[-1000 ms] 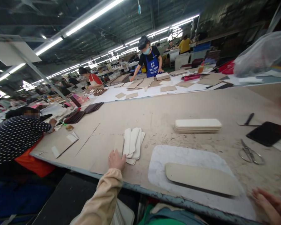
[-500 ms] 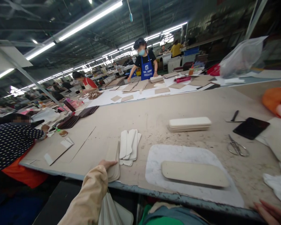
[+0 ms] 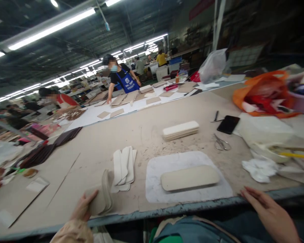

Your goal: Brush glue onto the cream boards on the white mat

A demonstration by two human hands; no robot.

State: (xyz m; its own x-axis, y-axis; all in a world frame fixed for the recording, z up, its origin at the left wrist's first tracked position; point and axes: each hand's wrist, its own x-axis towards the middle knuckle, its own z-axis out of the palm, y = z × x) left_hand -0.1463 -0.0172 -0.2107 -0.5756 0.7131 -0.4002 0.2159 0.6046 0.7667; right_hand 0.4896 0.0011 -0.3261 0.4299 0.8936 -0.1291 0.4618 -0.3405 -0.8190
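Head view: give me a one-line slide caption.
Left hand grips beige panels beside overlapping white strips; right hand, fingers extended, is near the table edge.

Counted on the bench (image 3: 131,126): one long board (image 3: 190,177) on one white sheet (image 3: 153,187), one neat stack of strips (image 3: 181,130) with layers too fine to number, one loose group of white strips (image 3: 124,168) with at least four showing, and one sheaf of boards (image 3: 98,203), several layers, exact number unclear. Also one pair of scissors (image 3: 221,144), one black slab (image 3: 228,125), one dark-handled tool (image 3: 216,116), one crumpled white cloth (image 3: 259,170) and one orange bag (image 3: 258,84). Two bare hands, one left hand (image 3: 83,206) and one right hand (image 3: 270,211), plus one person in a blue apron (image 3: 128,82) and one person in red (image 3: 66,101).
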